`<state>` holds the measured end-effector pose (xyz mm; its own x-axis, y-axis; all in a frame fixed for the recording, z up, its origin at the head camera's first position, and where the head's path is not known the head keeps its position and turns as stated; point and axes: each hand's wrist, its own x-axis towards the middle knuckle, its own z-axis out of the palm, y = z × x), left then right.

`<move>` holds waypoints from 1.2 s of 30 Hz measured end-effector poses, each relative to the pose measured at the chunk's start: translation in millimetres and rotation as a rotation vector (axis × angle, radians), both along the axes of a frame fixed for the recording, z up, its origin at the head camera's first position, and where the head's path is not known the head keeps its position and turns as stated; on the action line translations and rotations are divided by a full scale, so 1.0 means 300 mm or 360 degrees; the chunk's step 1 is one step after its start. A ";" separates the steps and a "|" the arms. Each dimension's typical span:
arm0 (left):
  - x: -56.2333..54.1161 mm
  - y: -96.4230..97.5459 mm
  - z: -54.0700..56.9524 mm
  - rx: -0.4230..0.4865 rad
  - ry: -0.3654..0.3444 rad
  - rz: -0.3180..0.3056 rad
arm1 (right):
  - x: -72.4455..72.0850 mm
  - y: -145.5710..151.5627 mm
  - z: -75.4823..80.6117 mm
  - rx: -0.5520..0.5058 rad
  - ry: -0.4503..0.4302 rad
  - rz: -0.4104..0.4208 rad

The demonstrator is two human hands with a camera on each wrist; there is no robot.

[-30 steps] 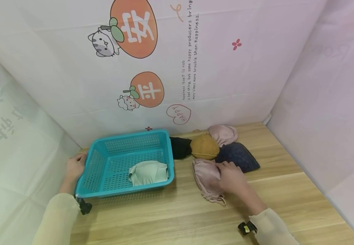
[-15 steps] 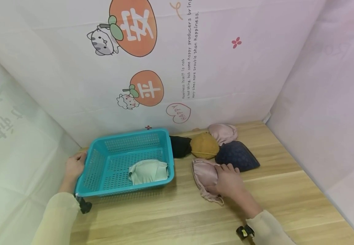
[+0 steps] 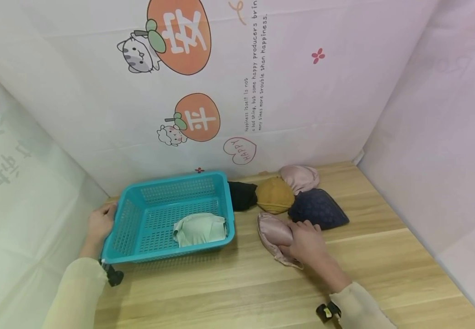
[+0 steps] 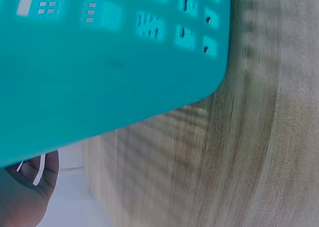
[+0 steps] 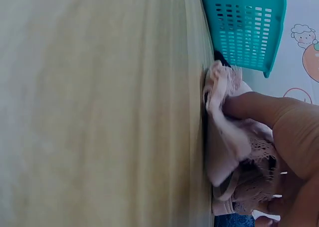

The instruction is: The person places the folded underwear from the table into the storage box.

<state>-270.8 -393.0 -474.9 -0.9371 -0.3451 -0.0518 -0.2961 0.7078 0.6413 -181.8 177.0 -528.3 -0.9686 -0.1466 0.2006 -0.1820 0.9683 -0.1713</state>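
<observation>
My left hand point(image 3: 101, 224) holds the left rim of a turquoise plastic basket point(image 3: 128, 253); in the left wrist view the basket's wall point(image 4: 114, 92) hides part of that hand. A mint-green folded bra point(image 3: 201, 230) lies inside at the right. To the basket's right, my right hand point(image 3: 308, 244) grips a dusty-pink folded bra point(image 3: 276, 228) on the table, thumb on its near side and fingers over its right side. Lace and a strap show on this pink bra point(image 5: 227, 152) in the right wrist view.
Beyond the right hand lie a navy folded piece point(image 3: 318, 209), a mustard one point(image 3: 275, 195), a black one point(image 3: 242, 195) and another pink one point(image 3: 300, 178), close together. The black one is beside the basket. A printed white cloth wall point(image 3: 295, 100) rises behind the wooden table point(image 3: 204, 292).
My right hand has shifted slightly left and taken a firmer hold of the pink bra, whose near edge is now folded in. The left hand and basket stay put.
</observation>
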 end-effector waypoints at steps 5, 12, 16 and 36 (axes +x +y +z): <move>0.001 0.003 0.004 0.0003 -0.0017 -0.0006 | -0.001 -0.001 -0.006 -0.0049 0.0054 0.0035; -0.003 0.007 0.012 -0.0004 -0.0018 -0.0009 | -0.004 0.002 0.000 -0.0121 0.0090 0.0051; -0.006 0.004 0.005 -0.0002 -0.0011 0.0001 | -0.007 0.003 0.002 -0.0146 0.0106 0.0051; -0.002 0.004 0.004 0.0007 -0.0010 0.0001 | -0.024 0.010 0.075 -0.0345 0.0102 0.0008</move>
